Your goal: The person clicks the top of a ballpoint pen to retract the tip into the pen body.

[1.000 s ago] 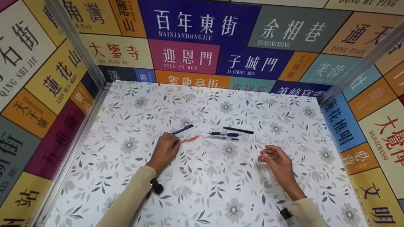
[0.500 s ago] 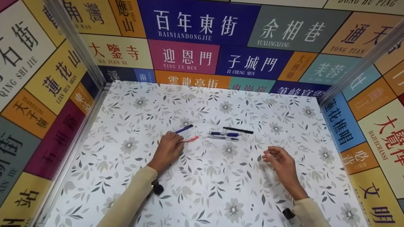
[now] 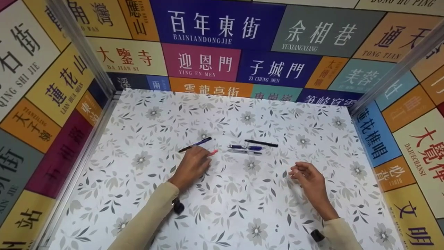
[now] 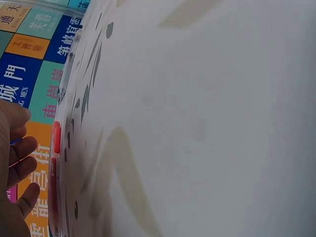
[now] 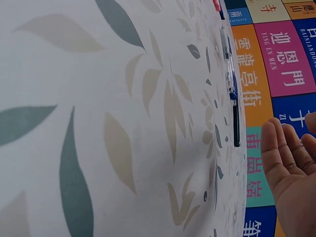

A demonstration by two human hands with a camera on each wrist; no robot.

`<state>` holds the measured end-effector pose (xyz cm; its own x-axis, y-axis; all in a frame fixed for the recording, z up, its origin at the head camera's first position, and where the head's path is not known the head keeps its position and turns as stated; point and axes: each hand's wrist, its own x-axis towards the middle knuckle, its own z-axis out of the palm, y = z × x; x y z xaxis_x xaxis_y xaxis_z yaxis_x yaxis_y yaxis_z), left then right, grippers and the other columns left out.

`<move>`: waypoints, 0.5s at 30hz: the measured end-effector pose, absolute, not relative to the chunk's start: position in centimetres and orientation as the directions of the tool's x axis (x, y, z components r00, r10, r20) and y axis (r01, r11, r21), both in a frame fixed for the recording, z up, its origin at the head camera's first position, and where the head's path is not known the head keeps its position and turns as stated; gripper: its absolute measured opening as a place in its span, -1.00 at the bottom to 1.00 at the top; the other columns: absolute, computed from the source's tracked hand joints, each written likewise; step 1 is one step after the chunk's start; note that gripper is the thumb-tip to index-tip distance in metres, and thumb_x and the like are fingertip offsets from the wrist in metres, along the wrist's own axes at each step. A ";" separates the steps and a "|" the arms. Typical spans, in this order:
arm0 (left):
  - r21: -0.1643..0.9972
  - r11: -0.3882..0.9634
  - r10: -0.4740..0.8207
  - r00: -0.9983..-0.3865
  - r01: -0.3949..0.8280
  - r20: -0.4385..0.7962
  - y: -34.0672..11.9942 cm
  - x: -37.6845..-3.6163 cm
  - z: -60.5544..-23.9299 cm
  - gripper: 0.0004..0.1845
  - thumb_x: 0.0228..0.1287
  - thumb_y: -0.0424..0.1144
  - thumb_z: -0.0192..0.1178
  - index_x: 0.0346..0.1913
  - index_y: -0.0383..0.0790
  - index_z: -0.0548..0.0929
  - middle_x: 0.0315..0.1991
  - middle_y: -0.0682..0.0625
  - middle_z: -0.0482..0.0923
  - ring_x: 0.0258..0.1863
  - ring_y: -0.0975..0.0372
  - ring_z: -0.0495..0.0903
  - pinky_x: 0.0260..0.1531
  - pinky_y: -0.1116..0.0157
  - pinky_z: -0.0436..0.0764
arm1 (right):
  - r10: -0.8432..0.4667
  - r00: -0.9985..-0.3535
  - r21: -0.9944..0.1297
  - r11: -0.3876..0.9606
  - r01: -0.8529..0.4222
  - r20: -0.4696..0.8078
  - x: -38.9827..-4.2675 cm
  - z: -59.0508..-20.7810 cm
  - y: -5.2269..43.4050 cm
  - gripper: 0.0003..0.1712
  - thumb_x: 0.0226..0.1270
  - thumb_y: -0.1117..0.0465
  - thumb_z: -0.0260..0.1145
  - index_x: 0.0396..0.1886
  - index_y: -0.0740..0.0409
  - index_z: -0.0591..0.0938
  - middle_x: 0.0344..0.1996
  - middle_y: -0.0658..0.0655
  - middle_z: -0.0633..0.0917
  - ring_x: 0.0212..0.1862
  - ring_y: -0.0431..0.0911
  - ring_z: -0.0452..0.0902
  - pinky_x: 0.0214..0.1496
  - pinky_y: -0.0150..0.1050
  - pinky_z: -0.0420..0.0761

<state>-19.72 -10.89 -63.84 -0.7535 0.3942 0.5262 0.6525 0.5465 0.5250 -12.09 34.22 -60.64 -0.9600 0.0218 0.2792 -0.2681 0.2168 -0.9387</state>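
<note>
My left hand [image 3: 194, 163] lies over a red pen [image 3: 213, 152], fingers loosely curled; only the pen's tip shows past the fingertips. The left wrist view shows that hand [image 4: 17, 168] a little off the red pen [image 4: 56, 138], with nothing held between thumb and fingers. Just beyond the knuckles lies a dark blue pen [image 3: 195, 144], uncovered along its whole length. My right hand [image 3: 308, 178] rests empty on the tabletop, fingers relaxed, and appears as an open palm [image 5: 289, 168] in the right wrist view.
Three more pens lie mid-table: a blue-capped pen [image 3: 245, 147], a clear pen [image 3: 244, 151] against it and a black pen [image 3: 261, 143] behind. The floral tabletop [image 3: 242, 211] is walled on three sides by panels of coloured signs [image 3: 215, 31].
My left hand has slid right along the red pen, covering most of it and uncovering the dark blue pen. The right hand drifted slightly right and down. The pens stayed in place.
</note>
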 end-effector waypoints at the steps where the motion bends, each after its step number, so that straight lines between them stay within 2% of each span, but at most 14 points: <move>1: 0.526 0.538 0.398 -0.749 0.659 0.530 -10.8 -19.8 -63.9 -0.82 0.48 -0.34 0.41 0.04 -0.34 0.77 -0.04 -0.13 0.70 0.04 -0.03 0.62 0.19 -0.08 0.54 | 0.028 -0.962 -0.942 0.212 -0.261 0.272 -12.1 -60.7 34.2 -0.71 0.59 0.52 0.30 0.22 0.47 0.64 -0.04 0.56 0.71 -0.07 -0.06 0.81 -0.03 -0.27 0.78; 15: 0.540 0.543 0.425 -0.765 0.643 0.484 -8.5 -20.4 -63.9 -0.79 0.50 -0.28 0.42 0.06 -0.32 0.78 0.00 -0.08 0.70 0.06 0.03 0.63 0.12 -0.02 0.56 | 0.052 -0.969 -0.952 0.207 -0.225 0.240 -11.9 -60.8 34.0 -0.71 0.59 0.50 0.33 0.22 0.47 0.64 -0.03 0.54 0.71 -0.08 -0.06 0.81 -0.04 -0.24 0.80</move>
